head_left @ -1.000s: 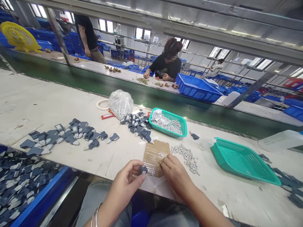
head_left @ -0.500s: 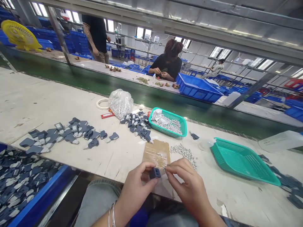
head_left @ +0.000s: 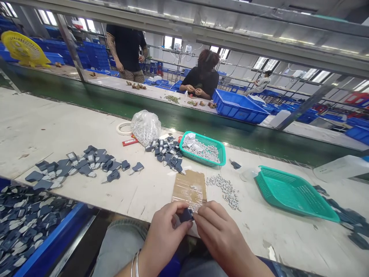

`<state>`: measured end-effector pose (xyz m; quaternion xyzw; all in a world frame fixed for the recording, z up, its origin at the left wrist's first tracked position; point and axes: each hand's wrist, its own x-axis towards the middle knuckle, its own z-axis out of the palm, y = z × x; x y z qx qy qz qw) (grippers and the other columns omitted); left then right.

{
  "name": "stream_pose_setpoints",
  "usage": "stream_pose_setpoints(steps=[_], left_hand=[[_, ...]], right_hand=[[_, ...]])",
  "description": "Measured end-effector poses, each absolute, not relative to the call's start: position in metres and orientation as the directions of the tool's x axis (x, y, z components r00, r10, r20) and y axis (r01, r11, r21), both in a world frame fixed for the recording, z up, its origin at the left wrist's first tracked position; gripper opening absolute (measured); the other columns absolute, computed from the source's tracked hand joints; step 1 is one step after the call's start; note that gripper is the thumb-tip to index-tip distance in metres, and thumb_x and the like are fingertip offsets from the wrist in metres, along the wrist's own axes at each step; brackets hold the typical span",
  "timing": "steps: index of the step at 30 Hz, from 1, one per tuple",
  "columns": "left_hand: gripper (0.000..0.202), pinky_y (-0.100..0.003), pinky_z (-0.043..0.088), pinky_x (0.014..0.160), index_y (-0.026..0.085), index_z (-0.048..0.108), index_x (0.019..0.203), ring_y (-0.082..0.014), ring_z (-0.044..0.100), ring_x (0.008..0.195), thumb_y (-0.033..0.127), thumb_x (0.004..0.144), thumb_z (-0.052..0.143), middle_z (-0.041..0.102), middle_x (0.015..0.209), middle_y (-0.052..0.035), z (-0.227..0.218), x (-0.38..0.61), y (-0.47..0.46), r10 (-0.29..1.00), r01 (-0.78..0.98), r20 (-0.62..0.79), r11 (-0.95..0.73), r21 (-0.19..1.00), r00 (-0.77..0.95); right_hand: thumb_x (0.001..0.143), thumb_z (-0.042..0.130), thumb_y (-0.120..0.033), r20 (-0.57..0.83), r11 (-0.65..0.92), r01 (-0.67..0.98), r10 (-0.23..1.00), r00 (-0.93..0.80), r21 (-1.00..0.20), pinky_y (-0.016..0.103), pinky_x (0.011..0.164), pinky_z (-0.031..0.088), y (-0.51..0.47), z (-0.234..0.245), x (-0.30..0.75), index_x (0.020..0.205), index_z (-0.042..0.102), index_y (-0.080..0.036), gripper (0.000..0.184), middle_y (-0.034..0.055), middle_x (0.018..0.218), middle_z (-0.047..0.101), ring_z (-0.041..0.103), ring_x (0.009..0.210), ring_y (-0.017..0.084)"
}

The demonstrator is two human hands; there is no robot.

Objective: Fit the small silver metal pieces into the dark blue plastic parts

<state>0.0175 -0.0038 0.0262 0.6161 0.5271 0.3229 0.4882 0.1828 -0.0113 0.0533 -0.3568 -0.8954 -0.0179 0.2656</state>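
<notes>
Between the thumb and fingers of my left hand (head_left: 168,227) is a small dark blue plastic part (head_left: 185,215). My right hand (head_left: 217,227) is closed in a pinch, its fingertips against the right side of that part. Whatever the right fingertips hold is hidden or too small to name. Both hands are over the table's near edge, just below a brown cardboard piece (head_left: 188,184) with a few tiny white bits on it. Right of the cardboard lie many small grey-white pieces (head_left: 223,186) in a loose spread.
A green basket (head_left: 203,158) of small white pieces stands behind the cardboard, beside a pile of blue parts (head_left: 167,152) and a plastic bag (head_left: 146,127). More blue parts (head_left: 83,161) lie left. Another green basket (head_left: 300,207) sits right; a blue bin (head_left: 54,238) is lower left.
My right hand has moved left, closing the gap so its fingertips meet the blue part. My left hand has turned the part, and its face with openings no longer shows.
</notes>
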Motion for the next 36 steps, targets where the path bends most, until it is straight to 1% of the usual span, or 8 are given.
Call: stream_pose_setpoints(steps=[4, 9, 11, 17, 23, 27, 32, 36], left_hand=[[0.027, -0.028, 0.044, 0.076, 0.024, 0.061, 0.099, -0.0145, 0.055, 0.081, 0.016, 0.074, 0.06, 0.062, 0.092, 0.0011, 0.02, 0.019, -0.008, 0.974, 0.433, -0.06, -0.043, 0.901, 0.221], [0.029, -0.028, 0.044, 0.079, 0.029, 0.054, 0.116, -0.0152, 0.051, 0.089, 0.026, 0.09, 0.042, 0.057, 0.094, -0.0025, 0.007, -0.005, 0.017, 0.929, 0.636, 0.228, -0.366, 0.68, 0.291], [0.028, -0.035, 0.044, 0.078, 0.028, 0.06, 0.11, -0.0197, 0.05, 0.086, 0.024, 0.089, 0.042, 0.055, 0.088, -0.0051, 0.006, -0.029, 0.036, 0.937, 0.803, 0.27, -0.334, 0.494, 0.224], [0.027, -0.06, 0.034, 0.077, 0.021, 0.067, 0.096, -0.0394, 0.039, 0.1, 0.02, 0.085, 0.043, 0.05, 0.109, -0.0162, 0.018, -0.064, 0.077, 0.942, 0.938, 0.335, -0.137, 0.318, 0.024], [0.046, -0.029, 0.041, 0.088, 0.032, 0.055, 0.118, -0.0182, 0.048, 0.102, 0.005, 0.085, 0.037, 0.047, 0.129, 0.0022, 0.012, 0.003, 0.111, 0.861, 0.819, 0.279, -0.498, 0.286, 0.426], [0.039, -0.03, 0.044, 0.075, 0.027, 0.051, 0.122, -0.0182, 0.055, 0.086, 0.014, 0.087, 0.039, 0.054, 0.114, -0.0037, 0.007, 0.026, 0.124, 0.823, 0.773, 0.225, -0.568, 0.282, 0.522], [0.03, -0.032, 0.043, 0.07, 0.016, 0.06, 0.088, -0.0175, 0.054, 0.076, 0.031, 0.092, 0.034, 0.049, 0.097, -0.0074, 0.007, 0.018, 0.116, 0.874, 0.814, 0.206, -0.485, 0.32, 0.44], [0.026, -0.031, 0.043, 0.071, 0.017, 0.056, 0.085, -0.0158, 0.053, 0.076, 0.028, 0.091, 0.033, 0.046, 0.1, -0.0064, 0.008, 0.001, 0.103, 0.913, 0.819, 0.196, -0.407, 0.404, 0.357]], right_hand=[[0.089, 0.039, -0.006, 0.446, 0.749, 0.656, 0.62, -0.645, -0.091, 0.033, 0.06, 0.04, -0.016, 0.048, 0.175, 0.068, 0.052, -0.011, 0.026, 0.008, 0.071, 0.048, 0.041, 0.071, 0.018], [0.088, 0.037, -0.007, 0.408, 0.644, 0.693, 0.756, -0.512, -0.325, 0.038, 0.079, 0.044, -0.014, 0.038, 0.177, 0.119, 0.048, -0.009, 0.033, 0.0134, 0.108, 0.049, 0.043, 0.095, 0.022], [0.089, 0.039, -0.01, 0.44, 0.572, 0.736, 0.801, -0.406, -0.362, 0.036, 0.082, 0.043, -0.012, 0.031, 0.191, 0.127, 0.042, -0.013, 0.038, 0.0118, 0.112, 0.048, 0.043, 0.1, 0.021], [0.091, 0.046, -0.026, 0.489, 0.359, 0.868, 0.857, -0.161, -0.343, 0.031, 0.078, 0.045, -0.016, 0.002, 0.25, 0.115, 0.053, -0.023, 0.025, 0.0037, 0.103, 0.055, 0.049, 0.095, 0.018], [0.09, 0.045, -0.028, 0.495, 0.239, 0.909, 0.868, -0.042, -0.342, 0.029, 0.075, 0.045, -0.021, -0.003, 0.272, 0.099, 0.061, -0.023, 0.019, 0.0006, 0.095, 0.059, 0.053, 0.09, 0.017], [0.089, 0.043, -0.027, 0.492, 0.17, 0.933, 0.871, 0.008, -0.316, 0.03, 0.075, 0.044, -0.018, -0.002, 0.281, 0.093, 0.062, -0.019, 0.021, 0.0018, 0.09, 0.061, 0.052, 0.088, 0.018], [0.088, 0.041, -0.025, 0.454, 0.144, 0.955, 0.891, -0.011, -0.26, 0.034, 0.074, 0.041, -0.001, -0.006, 0.287, 0.093, 0.064, -0.017, 0.025, 0.0059, 0.086, 0.058, 0.048, 0.083, 0.02], [0.087, 0.044, -0.025, 0.408, 0.09, 0.978, 0.913, -0.005, -0.189, 0.036, 0.07, 0.039, 0.019, -0.006, 0.284, 0.08, 0.065, -0.016, 0.023, 0.0075, 0.077, 0.054, 0.046, 0.076, 0.022]])
